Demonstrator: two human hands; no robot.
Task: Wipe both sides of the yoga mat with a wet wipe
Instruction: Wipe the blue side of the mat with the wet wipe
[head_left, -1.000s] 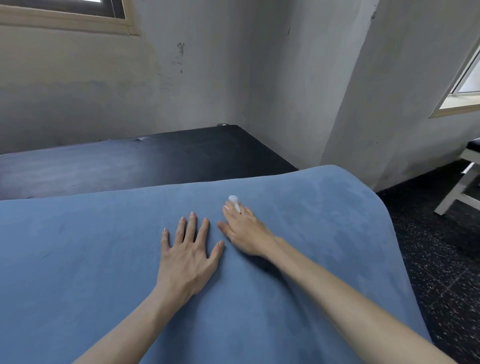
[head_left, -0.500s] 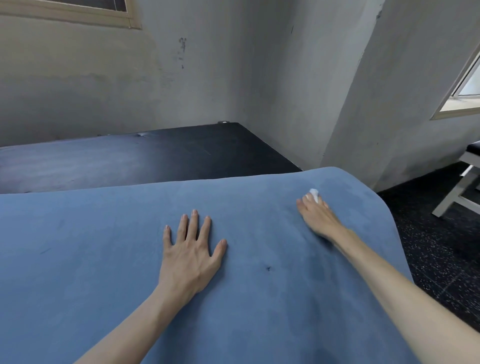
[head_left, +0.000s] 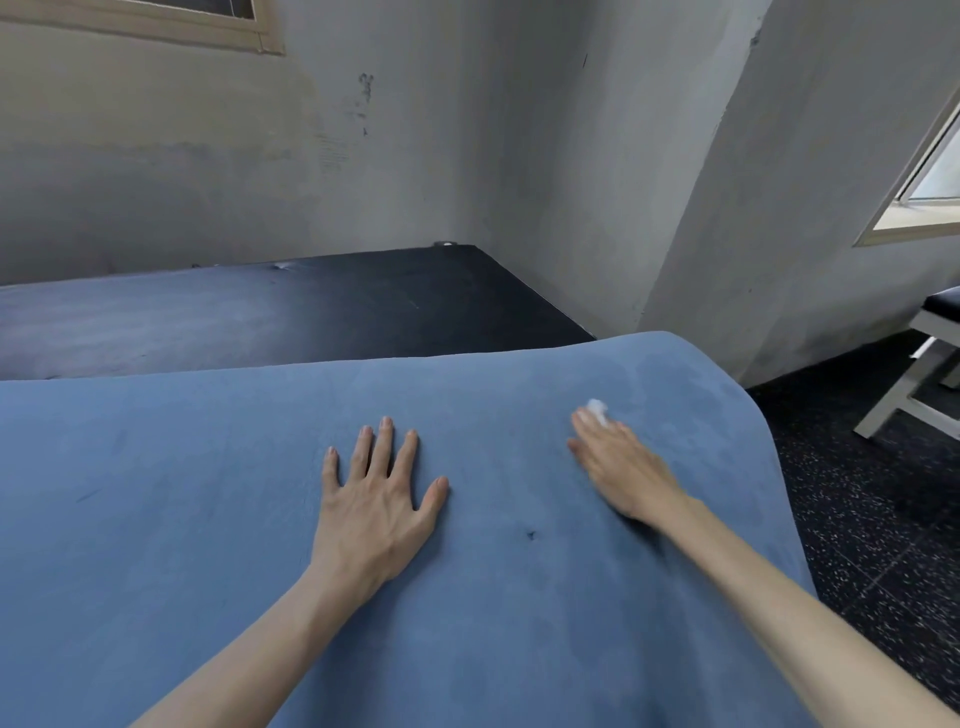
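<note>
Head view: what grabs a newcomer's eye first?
The blue yoga mat fills the lower frame, over a dark table. The left hand lies flat, fingers spread, at centre; the right hand presses a white wet wipe near the mat's right end.

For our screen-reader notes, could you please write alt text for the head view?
A person's right hand presses a white wet wipe onto a blue yoga mat, while the left hand lies flat, fingers spread, on the mat beside it. Behind lie a dark platform and grey walls.
</note>
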